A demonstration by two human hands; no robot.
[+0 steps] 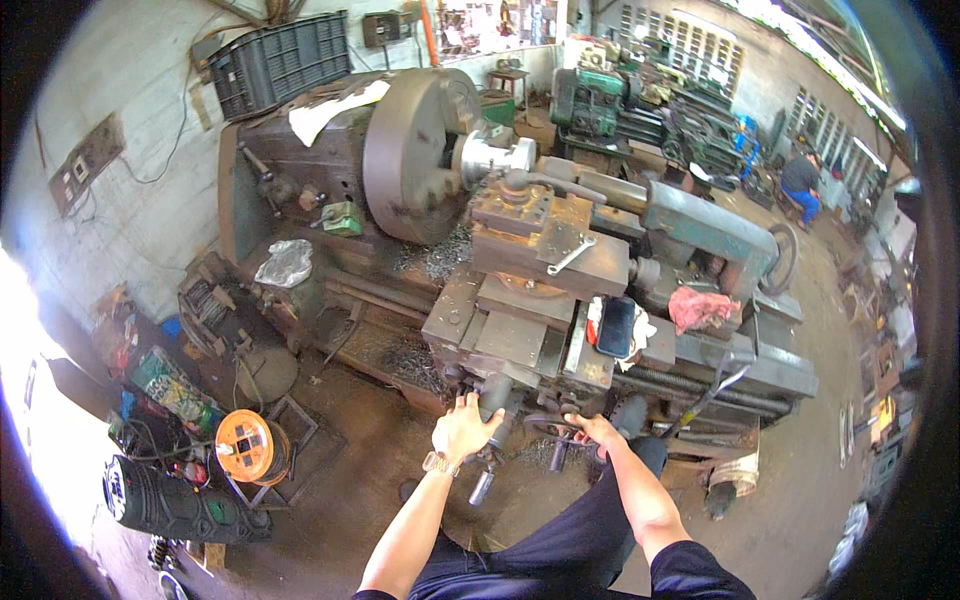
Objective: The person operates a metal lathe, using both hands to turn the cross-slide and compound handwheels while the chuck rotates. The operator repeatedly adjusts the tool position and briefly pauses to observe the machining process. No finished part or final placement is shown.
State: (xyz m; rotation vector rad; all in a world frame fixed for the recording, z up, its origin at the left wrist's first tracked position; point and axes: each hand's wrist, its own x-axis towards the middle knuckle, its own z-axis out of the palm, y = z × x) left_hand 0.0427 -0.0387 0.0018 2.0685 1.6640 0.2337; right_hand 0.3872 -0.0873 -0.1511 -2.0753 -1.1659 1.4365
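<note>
I stand at a large metal lathe (505,345). My left hand (463,430), with a watch at the wrist, lies against a crank (490,395) on the front of the carriage, thumb apart and fingers stretched forward. To its right, my right hand (598,430) is closed on the rim of a small handwheel (548,427). Beyond them, a shiny metal workpiece (495,158) sits between the big round chuck (412,155) and the tailstock (710,222). Near it stands the rusty tool post (515,205). A wrench (572,255) lies on the slide block.
A dark phone (617,325) on cloth and a red rag (700,310) lie right of the carriage. Metal chips (440,258) gather below the chuck. An orange spool (250,447) stands at the left. A person (800,185) crouches at far right near a green machine (590,100).
</note>
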